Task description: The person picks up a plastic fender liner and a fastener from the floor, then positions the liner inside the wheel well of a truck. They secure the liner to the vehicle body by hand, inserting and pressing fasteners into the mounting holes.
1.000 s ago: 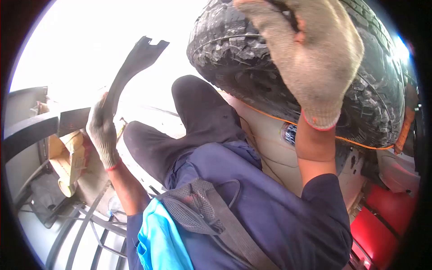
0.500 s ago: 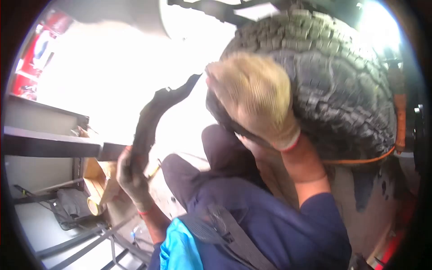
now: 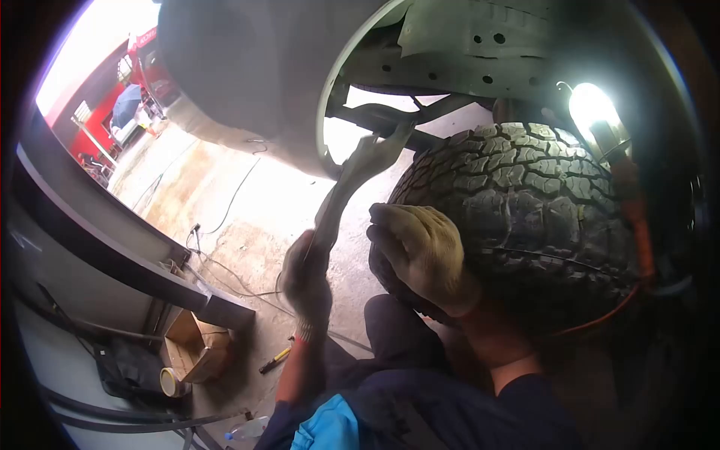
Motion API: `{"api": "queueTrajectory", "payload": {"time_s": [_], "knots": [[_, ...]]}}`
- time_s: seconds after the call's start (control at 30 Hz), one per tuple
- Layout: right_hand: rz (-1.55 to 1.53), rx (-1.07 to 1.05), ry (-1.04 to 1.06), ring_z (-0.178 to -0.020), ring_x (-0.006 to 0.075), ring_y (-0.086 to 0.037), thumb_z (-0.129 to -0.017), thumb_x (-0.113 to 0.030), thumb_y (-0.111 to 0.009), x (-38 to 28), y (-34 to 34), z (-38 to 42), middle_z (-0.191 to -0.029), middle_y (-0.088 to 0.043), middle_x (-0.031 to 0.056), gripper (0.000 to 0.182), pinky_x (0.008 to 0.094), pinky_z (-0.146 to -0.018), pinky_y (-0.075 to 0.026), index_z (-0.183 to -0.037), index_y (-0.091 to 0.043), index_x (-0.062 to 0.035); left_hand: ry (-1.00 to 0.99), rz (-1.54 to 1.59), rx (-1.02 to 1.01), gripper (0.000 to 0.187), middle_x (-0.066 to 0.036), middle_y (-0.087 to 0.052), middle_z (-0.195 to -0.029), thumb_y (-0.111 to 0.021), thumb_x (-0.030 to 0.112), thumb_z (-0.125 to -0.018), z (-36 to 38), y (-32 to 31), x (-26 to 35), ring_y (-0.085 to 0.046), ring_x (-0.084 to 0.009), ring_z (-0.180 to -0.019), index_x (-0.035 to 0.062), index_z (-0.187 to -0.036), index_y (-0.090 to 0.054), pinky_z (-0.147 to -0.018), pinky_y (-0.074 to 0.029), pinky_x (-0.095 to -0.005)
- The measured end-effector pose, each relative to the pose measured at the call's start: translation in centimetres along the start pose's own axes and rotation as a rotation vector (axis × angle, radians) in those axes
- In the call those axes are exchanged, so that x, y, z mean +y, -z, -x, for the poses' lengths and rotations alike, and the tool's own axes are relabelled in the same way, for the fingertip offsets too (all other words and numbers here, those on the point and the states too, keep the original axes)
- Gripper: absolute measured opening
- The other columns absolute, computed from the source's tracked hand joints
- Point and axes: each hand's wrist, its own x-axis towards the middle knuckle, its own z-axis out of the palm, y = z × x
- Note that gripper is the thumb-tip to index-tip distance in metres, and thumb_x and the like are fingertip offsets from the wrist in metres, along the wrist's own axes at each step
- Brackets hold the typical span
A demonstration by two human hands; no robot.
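Note:
My left hand (image 3: 306, 281), in a knitted glove, is wrapped round the lower end of a long curved strip (image 3: 341, 191). The strip looks grey and rises toward the wheel arch; its exact kind does not show. My right hand (image 3: 427, 251), also gloved, is beside the left face of a large knobbly tire (image 3: 517, 202). Its fingers are curled together with darkened tips, and whether anything lies in them is hidden. Above the tire, the pale fender edge (image 3: 330, 97) curves round the open wheel arch.
A lit work lamp (image 3: 596, 116) hangs at the right, with an orange cord (image 3: 641, 240). A dark metal beam (image 3: 112, 229) crosses the left. A cardboard box (image 3: 196, 349), tape roll (image 3: 171, 382), hammer-like tool (image 3: 276, 360) and bottle (image 3: 247, 429) are low at left. Cables cross the floor.
My view has tilted up, showing more of the wheel arch and lamp. The strip in my left hand has come nearer the wheel arch. My right hand appears lower, its fingers curled.

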Motion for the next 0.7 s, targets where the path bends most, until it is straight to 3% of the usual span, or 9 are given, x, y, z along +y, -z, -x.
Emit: {"api": "queueTrajectory", "payload": {"time_s": [0.07,0.13,0.17,0.23,0.37,0.43,0.5,0.63,0.7], "knots": [[-0.028,0.026,-0.009,-0.078,0.0246,-0.07,-0.086,-0.008,-0.075,-0.1,0.0,-0.2,-0.096,-0.071,0.0099,0.024,0.0344,-0.068,-0.054,-0.107,-0.064,-0.0062,-0.076,0.008,0.025,0.022,-0.015,-0.071,-0.106,-0.066,0.002,-0.094,-1.5,-3.0,-0.1,-0.069,-0.0235,-0.096,-0.0045,-0.115,-0.068,-0.08,-0.056,-0.0318],[-0.478,0.096,-0.429,-0.071,0.0187,-0.068,-0.094,-0.012,-0.069,-0.3,0.0,-0.6,-0.088,-0.069,0.0085,0.014,0.0295,-0.064,-0.052,-0.106,-0.063,-0.0051,-0.109,-0.11,-0.026,0.023,-0.015,-0.072,-0.107,-0.066,0.002,-0.094,-3.4,-5.7,1.0,-0.069,-0.0247,-0.098,-0.0037,-0.116,-0.068,-0.086,-0.054,-0.0329],[-0.471,0.103,-0.421,-0.071,0.0187,-0.068,-0.094,-0.012,-0.069,-0.3,0.1,-1.5,-0.088,-0.069,0.0085,0.014,0.0295,-0.064,-0.052,-0.106,-0.063,-0.0051,-0.118,-0.101,-0.027,0.023,-0.015,-0.072,-0.107,-0.066,0.002,-0.094,-4.1,-7.0,1.3,-0.069,-0.0247,-0.098,-0.0037,-0.116,-0.068,-0.086,-0.054,-0.0329],[-0.735,0.327,-0.697,-0.071,0.0149,-0.064,-0.099,-0.013,-0.064,0.2,0.3,-5.1,-0.091,-0.069,0.0053,0.02,0.0274,-0.067,-0.052,-0.114,-0.062,-0.0019,-0.159,-0.099,0.014,0.024,-0.016,-0.072,-0.108,-0.065,0.001,-0.093,-5.7,-9.6,1.3,-0.069,-0.0247,-0.099,-0.0029,-0.117,-0.067,-0.087,-0.054,-0.0328],[-1.028,0.637,-0.557,-0.076,0.0115,-0.064,-0.103,-0.021,-0.057,1.0,0.5,-12.0,-0.089,-0.067,0.0042,0.023,0.0243,-0.067,-0.05,-0.116,-0.06,-0.0017,-0.092,0.053,0.019,0.024,-0.015,-0.072,-0.108,-0.064,0.0,-0.094,-7.9,-13.1,1.5,-0.068,-0.0203,-0.099,-0.0022,-0.118,-0.067,-0.088,-0.053,-0.0328],[-0.922,0.74,-0.842,-0.081,0.0175,-0.066,-0.104,-0.028,-0.054,2.3,0.6,-15.3,-0.09,-0.067,0.0096,0.029,0.0277,-0.07,-0.052,-0.114,-0.06,-0.001,-0.09,0.172,0.044,0.025,-0.014,-0.072,-0.108,-0.065,0.001,-0.094,-9.2,-14.7,1.3,-0.067,-0.0179,-0.099,-0.0031,-0.119,-0.066,-0.088,-0.052,-0.0319],[-0.247,0.787,-0.868,-0.081,0.02,-0.067,-0.102,-0.032,-0.053,4.6,-0.4,-17.9,-0.089,-0.066,0.0113,0.033,0.0286,-0.07,-0.053,-0.112,-0.059,-0.0014,-0.091,0.214,0.027,0.025,-0.011,-0.073,-0.105,-0.068,0.01,-0.095,-10.2,-15.4,1.6,-0.065,-0.0179,-0.092,-0.0034,-0.115,-0.067,-0.086,-0.051,-0.0314],[-0.346,0.56,-0.741,-0.083,0.0228,-0.069,-0.102,-0.036,-0.051,10.1,-0.7,-20.8,-0.091,-0.067,0.0128,0.037,0.0312,-0.075,-0.055,-0.114,-0.06,-0.0023,0.013,0.177,0.075,0.02,-0.009,-0.072,-0.099,-0.067,0.008,-0.095,-11.4,-16.5,2.2,-0.064,-0.0168,-0.087,-0.004,-0.11,-0.067,-0.082,-0.052,-0.0302],[-0.338,0.368,-0.769,-0.082,0.0267,-0.07,-0.097,-0.031,-0.061,11.2,-1.3,-20.8,-0.093,-0.069,0.014,0.031,0.0344,-0.081,-0.056,-0.11,-0.065,-0.0038,0.101,0.416,0.081,0.018,-0.006,-0.071,-0.093,-0.066,0.01,-0.096,-11.8,-17.4,0.5,-0.063,-0.0129,-0.084,-0.0041,-0.107,-0.067,-0.078,-0.052,-0.0281]]}}
